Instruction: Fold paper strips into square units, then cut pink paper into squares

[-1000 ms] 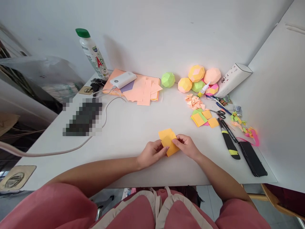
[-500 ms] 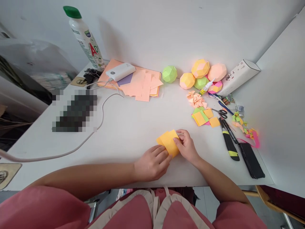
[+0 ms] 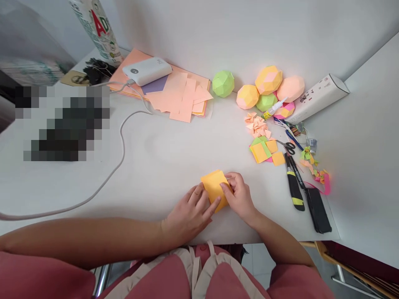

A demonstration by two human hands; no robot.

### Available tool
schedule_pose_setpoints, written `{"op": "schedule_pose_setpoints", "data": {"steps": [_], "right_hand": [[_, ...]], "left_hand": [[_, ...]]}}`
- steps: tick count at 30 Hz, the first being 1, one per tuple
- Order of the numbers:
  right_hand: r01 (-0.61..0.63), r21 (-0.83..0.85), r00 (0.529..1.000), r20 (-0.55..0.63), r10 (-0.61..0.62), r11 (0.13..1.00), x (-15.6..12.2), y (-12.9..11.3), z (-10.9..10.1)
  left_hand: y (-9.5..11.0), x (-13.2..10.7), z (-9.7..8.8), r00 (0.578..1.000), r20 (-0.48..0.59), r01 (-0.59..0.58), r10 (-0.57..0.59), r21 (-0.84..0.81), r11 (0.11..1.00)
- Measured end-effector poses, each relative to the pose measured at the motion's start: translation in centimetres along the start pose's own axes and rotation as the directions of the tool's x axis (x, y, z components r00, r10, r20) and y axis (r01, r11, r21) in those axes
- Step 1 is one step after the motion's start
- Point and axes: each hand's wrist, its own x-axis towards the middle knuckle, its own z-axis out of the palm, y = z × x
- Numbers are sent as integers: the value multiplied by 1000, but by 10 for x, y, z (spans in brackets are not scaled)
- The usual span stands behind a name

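A folded piece of orange paper lies on the white table near its front edge. My left hand rests on the paper's lower left part, fingers stretched flat and pressing it down. My right hand grips the paper's right edge with fingers curled and thumb on top. Both forearms reach in from the bottom of the view.
Paper balls and a green one sit by the wall, with small folded pieces, coloured squares, scissors, a utility knife and a black phone at right. At back left lie a peach paper stack, power bank, cable and bottle.
My left hand went from pinching the paper to lying flat on it. The paper now lies lower on the table, and the view has shifted closer and leftward.
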Motion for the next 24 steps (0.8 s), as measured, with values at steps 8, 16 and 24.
{"op": "schedule_pose_setpoints", "data": {"steps": [8,16,24], "right_hand": [[47,-133,999,-5,-48,990,-4,1,-7],[304,-416,944,10,-330,857,0,10,0],[354,-586,909,33,-415,729,1,14,8]], "left_hand": [[-4,5,-3,998,40,-46,45,21,999],[-3,3,-1,998,-5,54,-55,-38,998],[-3,3,-4,995,-41,89,-89,-7,996]]}}
